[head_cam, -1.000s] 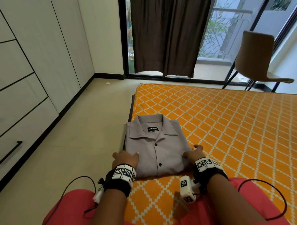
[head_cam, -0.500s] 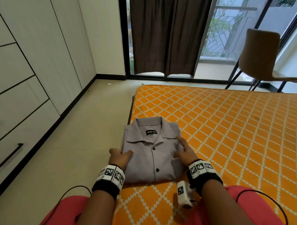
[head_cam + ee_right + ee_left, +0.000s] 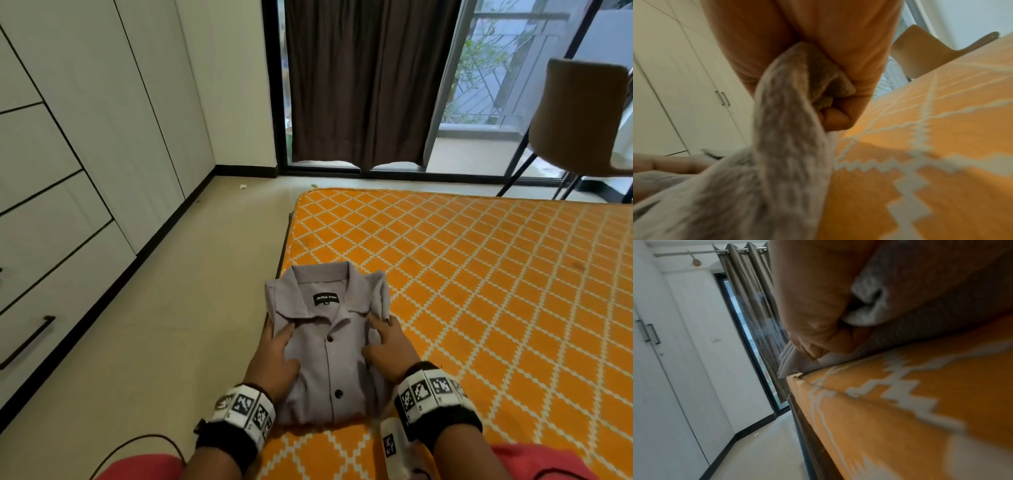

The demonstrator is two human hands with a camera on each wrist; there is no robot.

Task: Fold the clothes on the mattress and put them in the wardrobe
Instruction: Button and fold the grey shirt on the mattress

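While the folded grey shirt (image 3: 329, 346) lies at the near left corner of the orange mattress (image 3: 479, 274), both hands have hold of it. The left hand (image 3: 274, 363) clamps the shirt's left edge, thumb on top and fingers tucked beneath; the right hand (image 3: 387, 349) does the same on the right edge, thumb on top. Soft, light cloth like this should sag and unfold if lifted by its edges alone, so the better hold is probably with each grip slid well under the stack, palms supporting it from below. The buttons and collar sit between the two hands and should stay flat. From the head view the fingers under the fabric are hidden; the left wrist view shows them curled beneath layered cloth at the mattress edge, and the right wrist view shows a bunched fold pinched against the palm. The wardrobe (image 3: 68, 154) stands well to the left of the left hand.
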